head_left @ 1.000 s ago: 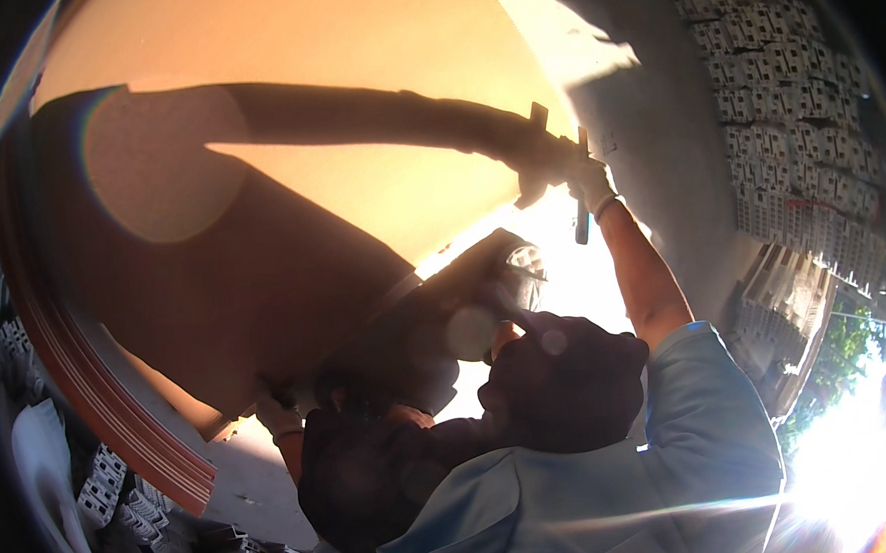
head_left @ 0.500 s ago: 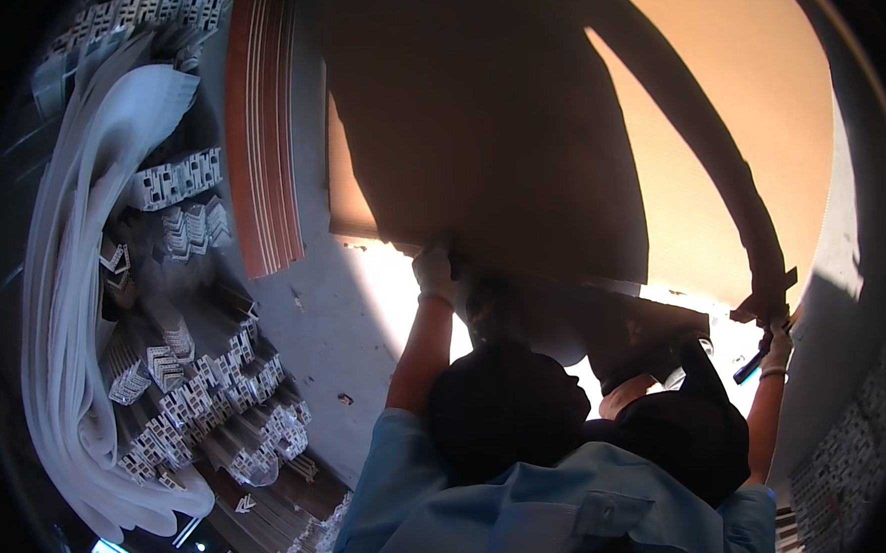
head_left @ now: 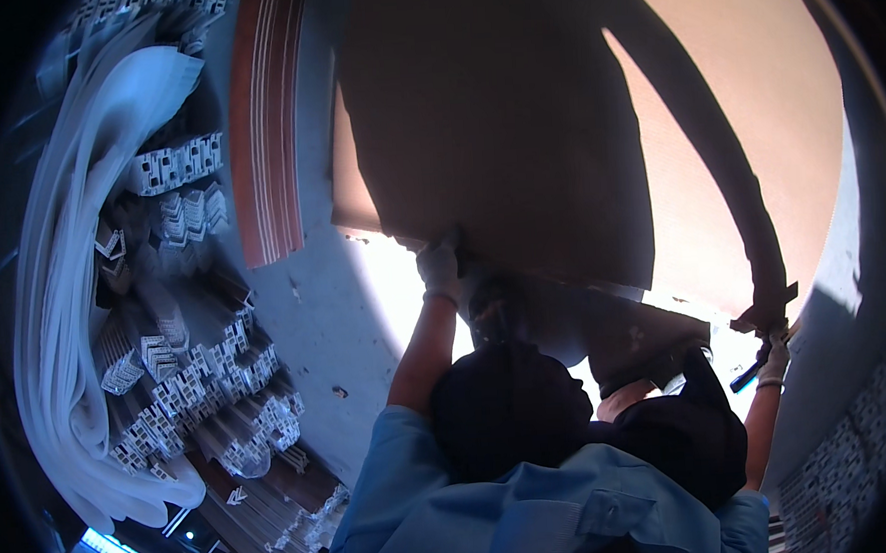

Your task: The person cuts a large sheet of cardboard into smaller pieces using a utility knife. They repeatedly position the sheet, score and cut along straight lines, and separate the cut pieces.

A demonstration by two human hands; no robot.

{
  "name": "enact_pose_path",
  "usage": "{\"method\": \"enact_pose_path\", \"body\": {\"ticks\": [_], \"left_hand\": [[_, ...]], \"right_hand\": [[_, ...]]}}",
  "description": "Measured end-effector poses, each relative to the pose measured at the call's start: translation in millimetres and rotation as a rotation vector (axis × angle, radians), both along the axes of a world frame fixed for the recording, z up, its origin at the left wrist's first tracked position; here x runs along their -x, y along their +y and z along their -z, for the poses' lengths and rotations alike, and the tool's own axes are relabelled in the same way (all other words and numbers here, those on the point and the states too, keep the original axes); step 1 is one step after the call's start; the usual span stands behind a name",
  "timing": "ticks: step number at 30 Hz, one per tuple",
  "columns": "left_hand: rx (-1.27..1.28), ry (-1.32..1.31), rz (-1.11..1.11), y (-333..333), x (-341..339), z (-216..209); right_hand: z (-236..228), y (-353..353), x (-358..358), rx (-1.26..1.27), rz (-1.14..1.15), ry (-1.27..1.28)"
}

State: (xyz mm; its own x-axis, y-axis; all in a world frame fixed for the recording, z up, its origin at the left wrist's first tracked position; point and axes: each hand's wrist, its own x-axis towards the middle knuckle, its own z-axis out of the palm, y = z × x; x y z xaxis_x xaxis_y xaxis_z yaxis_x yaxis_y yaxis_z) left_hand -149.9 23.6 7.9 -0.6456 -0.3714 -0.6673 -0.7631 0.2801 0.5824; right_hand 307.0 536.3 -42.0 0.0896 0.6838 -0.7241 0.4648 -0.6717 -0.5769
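Observation:
A large brown cardboard sheet (head_left: 495,124) lies on the floor ahead of me, partly in my shadow. At its near left edge is my left hand (head_left: 440,269), in a pale glove, closed on the edge; the fingertips are in dark shadow. Far to the right, my gloved right hand (head_left: 773,357) is closed around a slim tool with a dark blue-black handle (head_left: 747,377). That hand is beside the sheet's near right corner. The tool's working end is too dark to make out. A narrower brown cardboard strip (head_left: 646,331) lies along the near edge, above my shoes.
Reddish-brown long panels (head_left: 267,135) lie stacked left of the sheet. Beyond them are bundled white-ended profiles (head_left: 194,395) and a long loop of translucent plastic film (head_left: 55,327). More stacked profiles (head_left: 853,455) stand at the lower right. A small scrap (head_left: 340,392) lies on the grey floor.
The view has shifted slightly, and the stacks at left appear a little higher. Both hands keep their places and their hold, with the right hand shifting only slightly.

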Motion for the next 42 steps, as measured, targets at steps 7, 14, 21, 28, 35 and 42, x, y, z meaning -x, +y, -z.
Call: {"method": "enact_pose_path", "body": {"ticks": [7, 14, 21, 28, 35, 42], "left_hand": [[-0.071, -0.007, -0.036, 3.8, -2.9, -3.1], [-0.029, 0.002, -0.075, 4.0, -5.3, -0.2], [-0.101, 0.046, -0.104, 5.6, -8.4, 0.1], [-0.064, 0.041, -0.001, 14.8, -5.6, -9.7], [0.203, -0.253, 0.23, 8.3, -1.2, -23.6], [0.084, -0.344, 0.327, -28.2, 8.3, -146.3]], "right_hand": [[-2.3, -1.8, -0.4, -0.005, 0.069, -0.026], [2.0, -0.7, -6.5, -0.023, 0.132, -0.017], [-6.0, -12.0, 13.1, -0.088, 0.254, -0.048], [-21.0, -20.5, 40.0, -0.124, 0.156, -0.063], [-83.6, -32.4, 52.4, -0.033, 0.079, -0.257], [-233.9, -62.8, 40.6, 0.238, -0.313, -0.343]]}}
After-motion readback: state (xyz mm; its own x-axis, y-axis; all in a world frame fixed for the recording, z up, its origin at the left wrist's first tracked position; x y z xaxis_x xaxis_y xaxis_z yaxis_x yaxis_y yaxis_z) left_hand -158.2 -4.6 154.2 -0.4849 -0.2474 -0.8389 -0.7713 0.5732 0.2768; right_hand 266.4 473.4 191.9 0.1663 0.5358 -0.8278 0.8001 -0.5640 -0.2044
